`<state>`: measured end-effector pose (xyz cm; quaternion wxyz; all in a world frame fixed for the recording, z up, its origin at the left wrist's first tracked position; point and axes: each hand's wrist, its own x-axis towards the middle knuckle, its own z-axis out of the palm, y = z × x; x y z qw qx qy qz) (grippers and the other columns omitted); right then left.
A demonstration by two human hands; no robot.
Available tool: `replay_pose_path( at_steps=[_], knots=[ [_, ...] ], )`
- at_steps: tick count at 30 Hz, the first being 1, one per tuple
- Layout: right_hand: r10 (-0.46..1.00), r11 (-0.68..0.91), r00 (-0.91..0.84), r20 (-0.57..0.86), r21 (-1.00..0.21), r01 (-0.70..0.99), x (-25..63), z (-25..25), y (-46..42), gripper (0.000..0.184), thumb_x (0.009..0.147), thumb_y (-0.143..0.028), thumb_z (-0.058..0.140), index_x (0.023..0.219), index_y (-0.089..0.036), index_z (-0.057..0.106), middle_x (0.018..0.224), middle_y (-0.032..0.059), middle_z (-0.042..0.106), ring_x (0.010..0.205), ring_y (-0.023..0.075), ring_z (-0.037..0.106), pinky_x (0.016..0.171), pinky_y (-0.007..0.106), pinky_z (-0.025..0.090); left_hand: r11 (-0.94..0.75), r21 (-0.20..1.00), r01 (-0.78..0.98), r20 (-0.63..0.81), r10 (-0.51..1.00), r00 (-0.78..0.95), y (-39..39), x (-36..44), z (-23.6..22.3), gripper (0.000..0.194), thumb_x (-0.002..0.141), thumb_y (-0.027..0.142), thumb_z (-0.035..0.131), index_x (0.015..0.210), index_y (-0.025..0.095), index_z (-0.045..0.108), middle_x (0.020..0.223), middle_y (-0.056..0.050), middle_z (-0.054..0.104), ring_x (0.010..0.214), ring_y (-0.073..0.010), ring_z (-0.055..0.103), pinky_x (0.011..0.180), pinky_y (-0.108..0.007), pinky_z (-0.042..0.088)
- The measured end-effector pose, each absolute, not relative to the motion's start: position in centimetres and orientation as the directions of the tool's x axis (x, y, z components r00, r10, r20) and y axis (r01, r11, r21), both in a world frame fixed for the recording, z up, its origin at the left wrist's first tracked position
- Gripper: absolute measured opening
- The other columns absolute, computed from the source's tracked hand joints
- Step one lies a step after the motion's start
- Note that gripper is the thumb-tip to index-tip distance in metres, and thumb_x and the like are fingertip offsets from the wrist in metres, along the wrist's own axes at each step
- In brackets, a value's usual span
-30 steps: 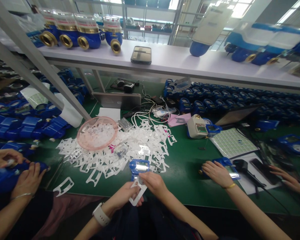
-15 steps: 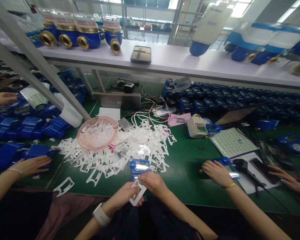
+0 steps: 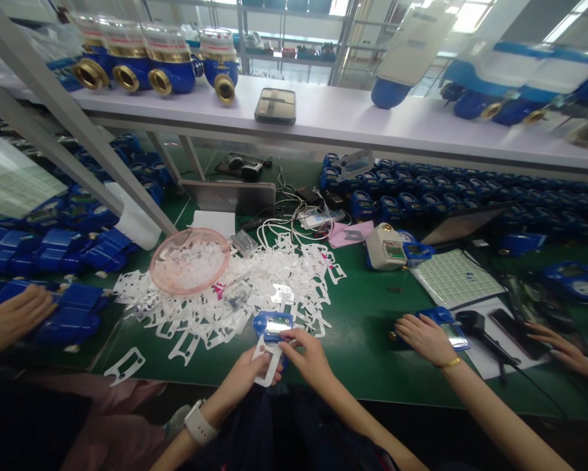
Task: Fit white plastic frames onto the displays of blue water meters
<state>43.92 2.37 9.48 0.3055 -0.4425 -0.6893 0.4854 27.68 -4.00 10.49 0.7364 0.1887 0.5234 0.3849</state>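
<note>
My left hand [image 3: 247,374] is closed on a white plastic frame plate [image 3: 269,364] with a rectangular cutout, its thumb over the plate's face. A white watch band circles that wrist. My right hand [image 3: 312,361] has thumb and fingertips drawn together by the plate's upper right corner and the meter's lower edge; what they pinch, if anything, is too small to make out. Just beyond the plate lies a blue meter [image 3: 273,324] with a small display, its lower part hidden behind my hands. A heap of similar white plates [image 3: 269,278] spreads behind it.
A pink round tray [image 3: 151,265] sits in the heap. At right, a co-worker's hand [image 3: 428,340] rests on another blue meter [image 3: 448,327], near a scanner [image 3: 484,337]. At left, another person's hand [image 3: 21,317] touches blue meters. A shelf [image 3: 333,121] crosses above.
The white plate has moved up towards the blue meter and turned more upright. My right hand's fingers have shifted slightly up and right. At left, the co-worker's hand has moved left.
</note>
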Motion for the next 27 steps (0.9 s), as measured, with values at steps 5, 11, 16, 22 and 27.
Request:
replay_pose_path(
  at_steps=[5,11,16,22,27],
  knots=[
    [0.875,-0.312,-0.359,-0.325,-0.945,0.095,43.1,8.6,2.3,0.03,0.073,-0.047,0.066,0.073,-0.018,0.071,0.064,0.0021,0.065,0.057,0.0151,0.057,0.056,0.027,0.048,0.457,0.881,-0.118,-0.458,0.888,0.021,-3.6,28.0,10.4,0.039,0.074,0.048,0.06,0.091,0.013,0.067,0.085,-0.007,0.071,0.078,-0.0209,0.062,0.076,-0.031,0.046],
    [0.825,-0.462,-0.408,-0.39,-0.883,-0.089,42.8,8.6,2.0,0.033,0.07,-0.05,0.068,0.072,-0.018,0.074,0.063,0.0012,0.063,0.052,0.0112,0.053,0.055,0.025,0.045,0.419,0.908,-0.007,-0.417,0.903,-0.104,-3.7,28.4,10.8,0.043,0.075,0.052,0.057,0.078,0.012,0.069,0.075,-0.007,0.069,0.071,-0.0202,0.06,0.071,-0.03,0.045],
    [0.914,-0.137,-0.384,-0.134,-0.99,0.02,43.1,8.9,2.2,0.025,0.074,-0.045,0.067,0.08,-0.022,0.076,0.077,0.0059,0.069,0.074,0.0194,0.063,0.069,0.032,0.051,0.412,0.91,-0.052,-0.415,0.899,-0.138,-3.8,28.7,10.8,0.041,0.074,0.052,0.058,0.076,0.012,0.068,0.073,-0.007,0.07,0.069,-0.0207,0.061,0.069,-0.03,0.047],
    [0.933,0.127,-0.353,0.069,-0.981,0.144,43.0,9.0,2.1,0.013,0.077,-0.032,0.067,0.083,-0.024,0.074,0.077,0.0048,0.071,0.072,0.019,0.064,0.066,0.032,0.052,0.4,0.916,-0.023,-0.397,0.901,-0.173,-3.8,29.1,11.1,0.042,0.073,0.054,0.059,0.073,0.013,0.067,0.07,-0.008,0.07,0.066,-0.0213,0.062,0.066,-0.03,0.048],
    [0.94,0.189,-0.32,0.12,-0.963,0.194,43.2,8.9,2.0,0.018,0.076,-0.031,0.067,0.092,-0.022,0.069,0.077,0.0038,0.07,0.067,0.0173,0.064,0.065,0.031,0.054,0.374,0.927,-0.009,-0.369,0.912,-0.178,-3.9,29.1,11.1,0.046,0.073,0.054,0.059,0.09,0.013,0.07,0.085,-0.009,0.071,0.081,-0.024,0.063,0.078,-0.033,0.048]
  ],
)
